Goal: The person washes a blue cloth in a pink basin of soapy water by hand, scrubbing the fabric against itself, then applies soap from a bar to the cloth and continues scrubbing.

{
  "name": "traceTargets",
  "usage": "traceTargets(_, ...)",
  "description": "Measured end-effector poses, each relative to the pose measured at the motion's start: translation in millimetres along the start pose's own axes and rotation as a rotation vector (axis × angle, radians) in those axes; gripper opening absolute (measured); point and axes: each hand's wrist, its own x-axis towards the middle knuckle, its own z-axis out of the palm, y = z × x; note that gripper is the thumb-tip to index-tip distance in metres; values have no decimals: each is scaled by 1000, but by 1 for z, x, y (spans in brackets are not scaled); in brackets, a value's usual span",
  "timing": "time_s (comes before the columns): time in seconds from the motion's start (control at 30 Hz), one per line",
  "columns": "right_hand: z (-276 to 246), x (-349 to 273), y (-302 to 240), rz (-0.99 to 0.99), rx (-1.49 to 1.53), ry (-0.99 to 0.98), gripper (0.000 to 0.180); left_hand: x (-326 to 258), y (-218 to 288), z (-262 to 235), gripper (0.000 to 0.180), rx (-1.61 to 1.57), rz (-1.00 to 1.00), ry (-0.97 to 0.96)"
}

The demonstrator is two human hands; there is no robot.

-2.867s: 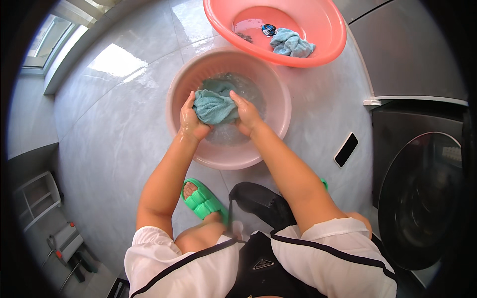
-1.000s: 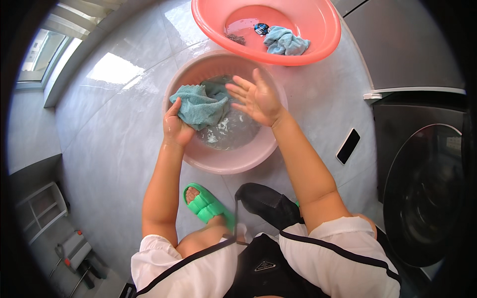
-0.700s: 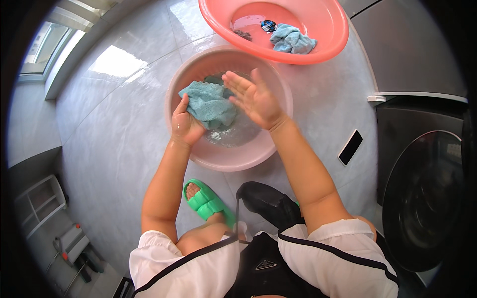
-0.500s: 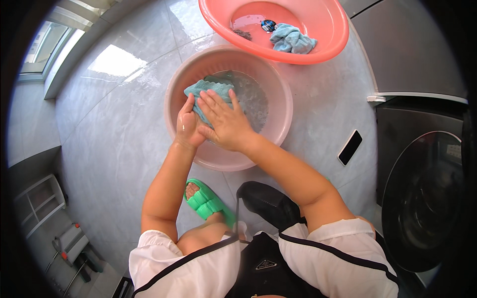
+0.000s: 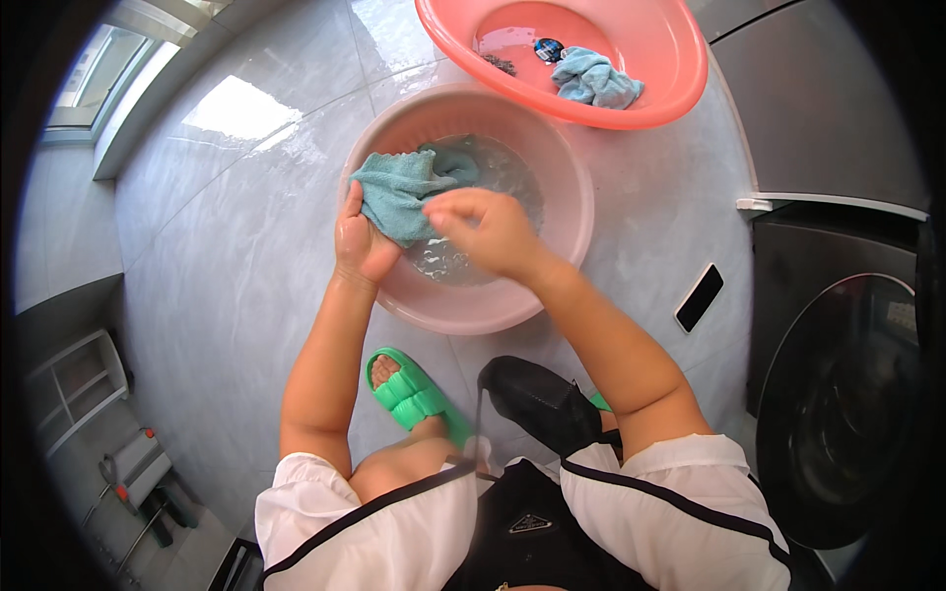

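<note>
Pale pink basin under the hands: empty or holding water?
Partly filled: water ripples and glints over the bottom, while the basin shows bare pink above the waterline.

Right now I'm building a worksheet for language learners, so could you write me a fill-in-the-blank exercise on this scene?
1. The left hand holds a cloth above the ____ in the nearer basin.
2. The sandals are ____.
3. The phone lies on the ____.
4. Another cloth lies inside the farther ____.

Missing words: water; green; floor; basin.
</note>
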Motion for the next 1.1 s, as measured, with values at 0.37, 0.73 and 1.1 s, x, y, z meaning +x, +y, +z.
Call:
traceTargets(0.37, -10, 15, 41, 504, 1771, -305, 83, -15, -13, 3, 56, 116, -70, -25)
traceTargets(0.73, -62, -8, 45, 463, 673, 26, 69, 4, -38, 21, 57, 15, -66, -32)
traceTargets(1.1, -110, -30, 160, 449, -916, 173, 69, 48, -128, 103, 61, 147, -9, 110)
